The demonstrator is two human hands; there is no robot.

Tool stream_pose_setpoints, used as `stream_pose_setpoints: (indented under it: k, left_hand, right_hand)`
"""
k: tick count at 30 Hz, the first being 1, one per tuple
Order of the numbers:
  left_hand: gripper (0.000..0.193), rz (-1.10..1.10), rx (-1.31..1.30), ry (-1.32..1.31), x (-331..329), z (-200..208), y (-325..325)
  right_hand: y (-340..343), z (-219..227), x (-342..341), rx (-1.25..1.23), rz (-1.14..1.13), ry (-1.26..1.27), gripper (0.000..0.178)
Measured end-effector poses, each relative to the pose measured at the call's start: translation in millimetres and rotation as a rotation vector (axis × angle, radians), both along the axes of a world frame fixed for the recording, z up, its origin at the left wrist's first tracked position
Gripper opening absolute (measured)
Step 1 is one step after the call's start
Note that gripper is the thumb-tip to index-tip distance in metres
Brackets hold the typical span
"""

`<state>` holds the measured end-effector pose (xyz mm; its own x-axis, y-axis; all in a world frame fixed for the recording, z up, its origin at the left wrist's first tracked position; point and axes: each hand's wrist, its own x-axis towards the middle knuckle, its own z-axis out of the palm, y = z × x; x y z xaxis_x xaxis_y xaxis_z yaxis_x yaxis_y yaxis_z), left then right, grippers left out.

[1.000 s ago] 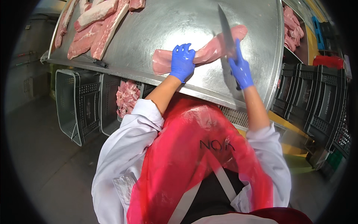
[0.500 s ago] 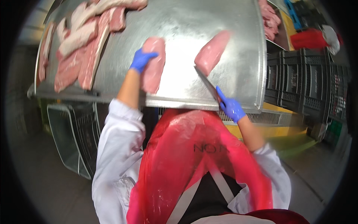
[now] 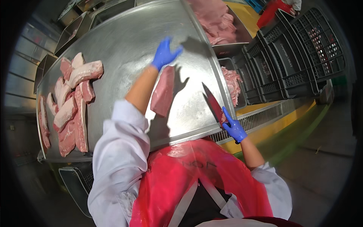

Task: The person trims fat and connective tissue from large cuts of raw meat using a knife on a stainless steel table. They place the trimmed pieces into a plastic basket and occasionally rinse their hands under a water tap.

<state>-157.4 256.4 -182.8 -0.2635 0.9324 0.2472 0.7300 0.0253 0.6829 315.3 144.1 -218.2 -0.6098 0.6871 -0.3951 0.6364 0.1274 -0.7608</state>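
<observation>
At 5 o'clock from the lone pink cut [image 3: 162,94], one red apron [image 3: 204,166] was worn between two white sleeves [image 3: 121,151]. At 4 o'clock, one knife [image 3: 213,102] was held in the closed grip of the right hand [image 3: 235,131], its tip aimed toward 11 o'clock. The cut itself was laid lengthwise, roughly 12 to 6, on one metal bench [image 3: 132,41], right of its middle. At 12 o'clock, the left hand [image 3: 165,54] was held just past the cut's far end, its grip wide and nothing grasped; whether the meat was touched cannot be told. At 9 o'clock, several pale-fatted cuts [image 3: 73,109] were heaped, overlapping too much for an exact count. At 3 o'clock, trimmings [image 3: 231,85] were held in one crate. Between 1 and 2, one metal bin [image 3: 242,30] was filled with pink meat [image 3: 217,24]. At 2, one other person [image 3: 274,13], dressed in red, was partly seen.
</observation>
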Motion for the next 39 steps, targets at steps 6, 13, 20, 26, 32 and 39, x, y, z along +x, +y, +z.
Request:
stream_pose_setpoints:
  k: [6, 13, 20, 26, 32, 39]
  left_hand:
    - [0.115, 0.351, -0.704, 0.247, 63, -112, -133]
    - [0.070, 0.231, -0.325, -1.333, 54, -113, -161]
    - [0.031, -0.181, -0.057, -1.569, 104, 69, 101]
    - [0.077, -0.038, -0.151, -0.243, 92, -2, 85]
    - [0.043, 0.006, -0.631, 0.562, -103, -84, -109]
    - [0.086, 0.249, -0.488, 1.120, -423, -99, -210]
  right_hand:
    - [10, -36, 104, -0.072, -0.317, 0.072, 0.084]
    - [17, -24, 122, -0.289, -0.427, 0.057, 0.086]
    - [32, -35, 105, -0.205, -0.362, 0.209, 0.083]
    - [38, -66, 78, -0.226, -0.446, 0.177, 0.084]
    - [22, -46, 7, -0.267, -0.450, 0.229, 0.086]
    - [-9, -11, -97, -0.222, -0.535, 0.104, 0.085]
